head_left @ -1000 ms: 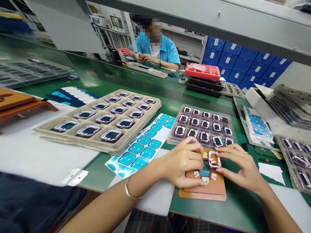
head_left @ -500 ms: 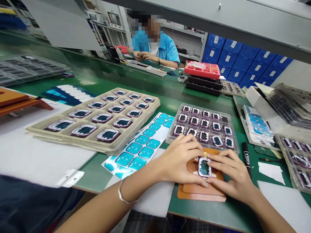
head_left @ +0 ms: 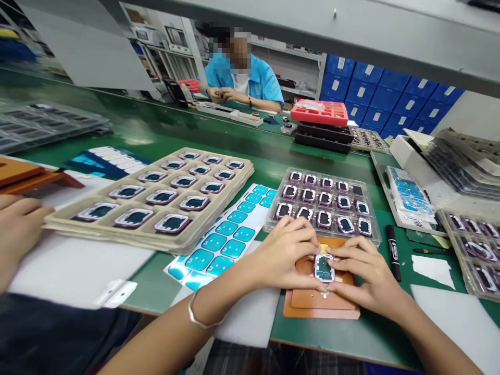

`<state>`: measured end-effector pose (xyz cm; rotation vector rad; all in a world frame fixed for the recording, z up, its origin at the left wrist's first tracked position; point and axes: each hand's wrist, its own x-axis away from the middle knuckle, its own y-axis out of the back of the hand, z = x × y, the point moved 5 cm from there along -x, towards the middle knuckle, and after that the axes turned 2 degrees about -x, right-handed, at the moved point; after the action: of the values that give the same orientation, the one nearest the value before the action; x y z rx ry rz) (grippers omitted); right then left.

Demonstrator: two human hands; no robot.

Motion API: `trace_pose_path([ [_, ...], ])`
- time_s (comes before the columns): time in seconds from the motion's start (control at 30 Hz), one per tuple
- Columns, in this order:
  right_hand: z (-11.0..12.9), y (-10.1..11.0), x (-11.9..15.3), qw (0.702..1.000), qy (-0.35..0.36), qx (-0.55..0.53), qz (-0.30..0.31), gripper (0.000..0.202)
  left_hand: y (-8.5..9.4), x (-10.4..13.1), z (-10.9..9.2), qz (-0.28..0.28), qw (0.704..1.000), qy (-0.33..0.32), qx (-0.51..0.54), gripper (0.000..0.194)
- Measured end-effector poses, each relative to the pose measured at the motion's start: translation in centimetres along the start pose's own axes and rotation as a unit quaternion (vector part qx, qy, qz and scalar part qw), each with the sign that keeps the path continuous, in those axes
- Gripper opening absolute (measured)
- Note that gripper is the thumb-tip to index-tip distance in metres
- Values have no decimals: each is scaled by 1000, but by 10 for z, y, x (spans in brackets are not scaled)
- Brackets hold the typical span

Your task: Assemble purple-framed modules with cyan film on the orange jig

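A small rounded-square watch case [head_left: 324, 270], with a purple edge and a pale inner rim, sits at an orange fixture plate [head_left: 322, 311]. My left hand [head_left: 287, 255] grips it from the left, thumb near its lower edge and fingers at its upper left. From the right, my right hand [head_left: 361, 271] holds the same case, fingertips on its upper right side and thumb low. Whether the case rests on the plate or is slightly raised I cannot tell. Just behind my hands stands a clear plastic tray [head_left: 377, 234] of similar cases.
Left of my hands lie a sheet of blue stickers [head_left: 224, 237] and a beige tray [head_left: 250, 174] of cases. A black marker [head_left: 393, 253] is at right. Another person's hand [head_left: 17, 234] rests at the left edge. Across the bench sits a co-worker [head_left: 244, 78] behind a red tray [head_left: 320, 112].
Another person's hand has come in at the left edge. The view has shifted slightly; my hands keep nearly the same grip on the case.
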<state>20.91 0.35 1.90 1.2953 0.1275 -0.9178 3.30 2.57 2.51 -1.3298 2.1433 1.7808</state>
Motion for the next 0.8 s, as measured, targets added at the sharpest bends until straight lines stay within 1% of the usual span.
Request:
trace_pose_path([
  [0.1, -2, 0, 0, 1000, -28, -1, -13, 28, 0, -1, -1, -53, 997, 2, 62, 43],
  [0.17, -4, 1, 0, 997, -54, -30, -43, 33, -2, 0, -4, -82, 991, -11, 101, 49],
  [0.23, -6, 0, 2, 990, -77, -90, -74, 42, -7, 0, -9, -78, 990, -32, 117, 61],
  [0.3, -9, -4, 6, 976, -95, -174, -89, 49, -10, -1, -12, -64, 989, -47, 125, 70],
  [0.33, -11, -6, 8, 967, -104, -214, -90, 51, -10, 0, -12, -67, 988, -53, 129, 72],
  [0.4, -15, -11, 13, 949, -121, -277, -87, 54, -7, 0, -12, -93, 985, -60, 133, 69],
  [0.53, -20, -16, 18, 925, -142, -347, -61, 61, -1, 0, -11, -144, 979, -89, 115, 52],
  [0.6, -19, -17, 16, 921, -128, -365, -47, 60, 0, 1, -14, -157, 976, -117, 98, 47],
  [0.67, -17, -16, 13, 924, -111, -364, -39, 59, 1, 2, -16, -174, 971, -137, 87, 47],
  [0.8, -14, -14, 10, 931, -101, -350, -23, 59, 3, 3, -17, -187, 969, -136, 82, 48],
])
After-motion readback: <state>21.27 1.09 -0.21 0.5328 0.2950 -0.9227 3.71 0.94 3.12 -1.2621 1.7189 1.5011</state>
